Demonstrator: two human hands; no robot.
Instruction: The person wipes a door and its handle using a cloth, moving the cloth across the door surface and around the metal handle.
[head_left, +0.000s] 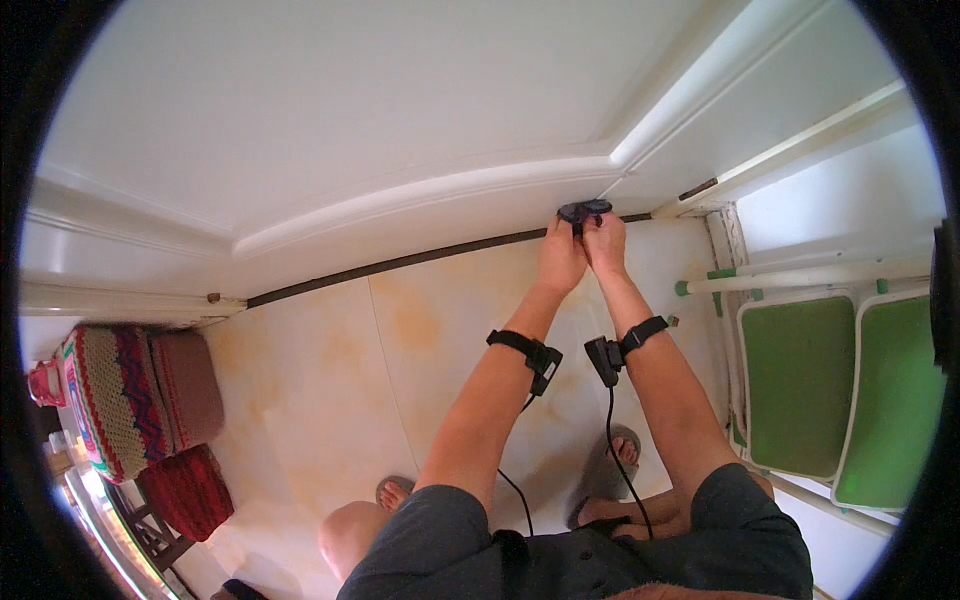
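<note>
Both my arms reach forward to the bottom of a white panelled door (420, 195). My left hand (561, 259) and my right hand (605, 244) are side by side, touching, their fingers closed on a small dark object with two rounded ends (583, 211). The object lies against the lower part of the door, just above the dark strip (405, 262) along its bottom edge. Its exact kind cannot be made out. Each forearm wears a black strap with a small black device, and a cable hangs from each.
Folding chairs with green seats (799, 386) lean at the right. At the left stand a box-shaped seat with a crocheted cover (124, 397) and a dark red knitted cover (187, 491). My slippered feet rest on the tiled floor (315, 390). The door frame borders the right.
</note>
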